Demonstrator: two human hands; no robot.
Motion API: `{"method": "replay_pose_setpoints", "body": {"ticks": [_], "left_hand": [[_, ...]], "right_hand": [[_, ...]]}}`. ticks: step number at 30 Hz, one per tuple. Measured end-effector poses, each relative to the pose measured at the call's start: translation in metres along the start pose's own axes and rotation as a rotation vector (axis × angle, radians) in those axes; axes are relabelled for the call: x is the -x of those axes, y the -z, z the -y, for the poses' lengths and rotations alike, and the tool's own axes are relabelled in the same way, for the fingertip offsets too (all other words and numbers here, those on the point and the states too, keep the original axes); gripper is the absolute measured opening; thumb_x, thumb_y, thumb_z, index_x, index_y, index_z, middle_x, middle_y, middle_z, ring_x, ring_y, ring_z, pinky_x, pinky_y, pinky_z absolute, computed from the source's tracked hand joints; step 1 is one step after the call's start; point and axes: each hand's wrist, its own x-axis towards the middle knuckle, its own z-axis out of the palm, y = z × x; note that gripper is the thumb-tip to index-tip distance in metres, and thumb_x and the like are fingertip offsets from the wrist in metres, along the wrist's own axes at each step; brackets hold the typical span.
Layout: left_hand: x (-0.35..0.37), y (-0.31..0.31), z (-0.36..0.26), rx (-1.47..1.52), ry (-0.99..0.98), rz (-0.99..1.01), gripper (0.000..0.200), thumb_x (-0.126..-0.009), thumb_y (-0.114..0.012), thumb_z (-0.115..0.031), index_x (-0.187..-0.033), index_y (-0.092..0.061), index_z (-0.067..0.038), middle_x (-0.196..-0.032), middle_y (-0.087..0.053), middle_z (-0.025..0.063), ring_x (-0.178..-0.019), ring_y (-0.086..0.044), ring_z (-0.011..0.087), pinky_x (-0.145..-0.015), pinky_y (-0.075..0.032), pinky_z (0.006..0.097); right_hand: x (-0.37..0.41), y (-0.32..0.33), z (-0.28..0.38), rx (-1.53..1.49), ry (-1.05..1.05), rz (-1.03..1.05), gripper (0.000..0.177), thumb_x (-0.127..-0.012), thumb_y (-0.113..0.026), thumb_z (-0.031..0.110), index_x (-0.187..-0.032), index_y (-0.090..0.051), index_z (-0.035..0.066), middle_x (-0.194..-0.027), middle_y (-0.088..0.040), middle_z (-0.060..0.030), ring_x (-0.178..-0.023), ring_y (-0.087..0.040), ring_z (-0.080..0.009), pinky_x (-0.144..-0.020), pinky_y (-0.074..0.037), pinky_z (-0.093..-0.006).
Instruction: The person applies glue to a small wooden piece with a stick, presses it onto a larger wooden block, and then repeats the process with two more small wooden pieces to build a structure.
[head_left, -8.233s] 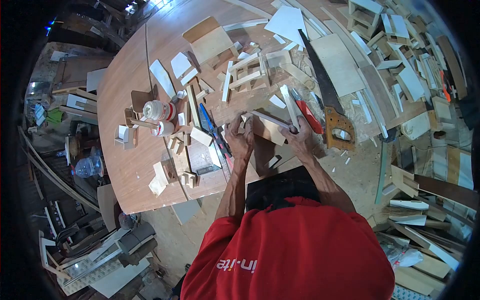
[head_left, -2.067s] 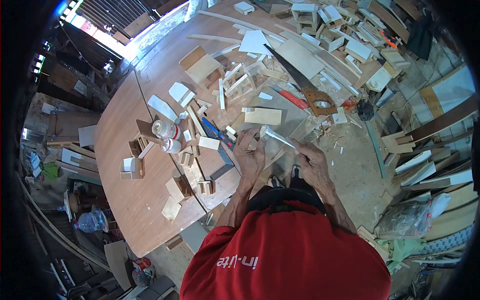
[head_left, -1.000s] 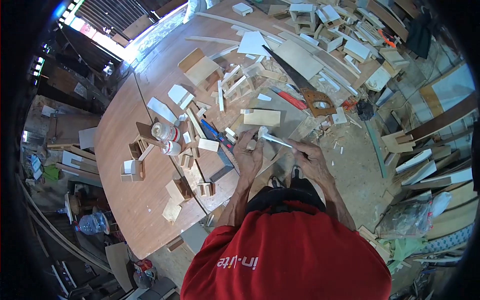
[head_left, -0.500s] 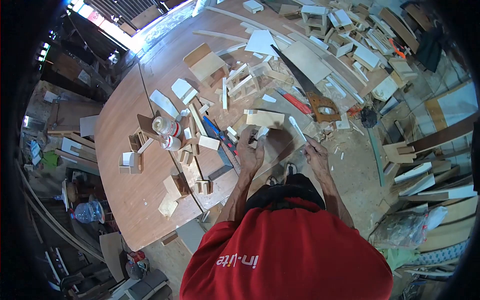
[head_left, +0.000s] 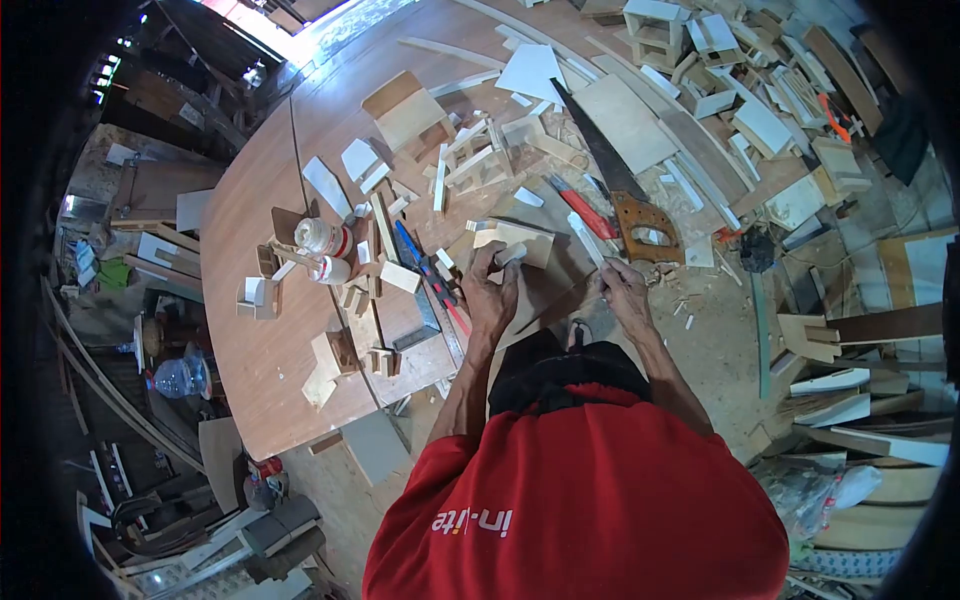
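My left hand (head_left: 488, 300) is closed in a pinch around a small pale wood block (head_left: 511, 253), near the table's edge. Just behind it lies a larger light wooden piece (head_left: 535, 243) with a notched end. My right hand (head_left: 626, 292) grips a thin stick with a white-coated end (head_left: 583, 236), pointing up and away. Beyond that stick are a red-handled tool (head_left: 587, 210) and a handsaw (head_left: 640, 225) with a wooden handle. Left of my left hand, a blue and black tool (head_left: 415, 253) rests among wood offcuts.
Two white jars (head_left: 325, 240) stand on the brown table (head_left: 250, 370) to the left. Small wooden assemblies (head_left: 408, 112) sit farther back. Piled offcuts (head_left: 765, 125) fill the far right, and boards (head_left: 890, 440) are stacked on the floor at right.
The view has shifted slightly. My right hand has brought the white-coated stick a little closer to my left hand, which still pinches the small block.
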Motion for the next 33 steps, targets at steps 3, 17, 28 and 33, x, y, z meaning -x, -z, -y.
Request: {"method": "replay_pose_setpoints", "body": {"ticks": [3,17,28,33], "left_hand": [[-0.002,-0.005,-0.009,0.007,0.023,0.011,0.023,-0.078,-0.068,-0.001,-0.101,-0.063,-0.002,-0.094,-0.061,0.0118,-0.082,-0.062,0.0195,-0.07,-0.051,0.0293],[-0.022,-0.011,0.004,-0.034,-0.057,0.067,0.041,-0.074,-0.066,0.003,-0.113,-0.059,-0.003,-0.101,-0.062,0.0159,-0.09,-0.061,0.0311,-0.077,-0.05,0.038],[-0.039,-0.023,-0.002,-0.099,-0.09,0.308,0.063,-0.076,-0.058,0.003,-0.135,-0.035,0.002,-0.103,-0.063,0.0156,-0.101,-0.057,0.0383,-0.09,-0.045,0.0434],[-0.039,-0.029,-0.006,-0.089,-0.155,0.365,0.065,-0.074,-0.054,0.006,-0.135,-0.034,0.002,-0.103,-0.063,0.0148,-0.104,-0.055,0.0377,-0.093,-0.043,0.0426]], "right_hand": [[-0.004,0.002,0.004,-0.005,0.006,0.015,0.021,-0.096,-0.052,0.023,-0.097,-0.065,0.006,-0.065,-0.05,0.0043,-0.051,-0.037,-0.0023,-0.045,-0.029,-0.0193],[-0.015,0.001,-0.004,-0.036,-0.026,0.022,0.024,-0.095,-0.05,0.02,-0.081,-0.061,0.004,-0.063,-0.046,0.0041,-0.056,-0.04,-0.0052,-0.051,-0.032,-0.0223],[-0.016,-0.003,-0.017,-0.055,0.0,-0.045,0.024,-0.095,-0.051,0.02,-0.1,-0.068,0.003,-0.066,-0.046,0.004,-0.059,-0.041,-0.005,-0.053,-0.033,-0.0226],[-0.016,-0.005,-0.022,-0.023,0.015,-0.054,0.024,-0.095,-0.051,0.019,-0.102,-0.068,0.003,-0.067,-0.046,0.0042,-0.06,-0.041,-0.0051,-0.053,-0.033,-0.0225]]}}
